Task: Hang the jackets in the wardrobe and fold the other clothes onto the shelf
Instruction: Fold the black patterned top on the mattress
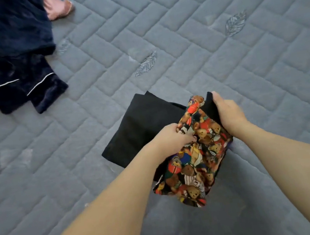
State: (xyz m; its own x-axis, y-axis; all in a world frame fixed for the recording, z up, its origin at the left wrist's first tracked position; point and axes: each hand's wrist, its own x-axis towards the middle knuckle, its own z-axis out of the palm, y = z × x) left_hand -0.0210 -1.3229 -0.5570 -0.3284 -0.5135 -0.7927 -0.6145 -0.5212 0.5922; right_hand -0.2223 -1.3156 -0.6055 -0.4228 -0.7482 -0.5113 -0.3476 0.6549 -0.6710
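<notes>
Both hands grip the teddy-print garment (193, 158): left hand (171, 139) pinching its middle, right hand (229, 113) clamped on its black lining, right beside the folded black cloth (143, 127). Looks like the loose lower end could flop open and wreck the fold if either grip slips

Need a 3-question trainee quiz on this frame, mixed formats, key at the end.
1. True or false: both the left hand and the right hand grip the teddy-bear print garment.
2. Multiple choice: the folded black garment lies (A) beside the left hand, partly under the print garment, (B) on the navy velvet garment, (C) on a hanger.
3. Fill in: the navy velvet garment with white piping lies at the upper ____ of the grey quilted mattress.

Key: 1 true; 2 A; 3 left.
</notes>
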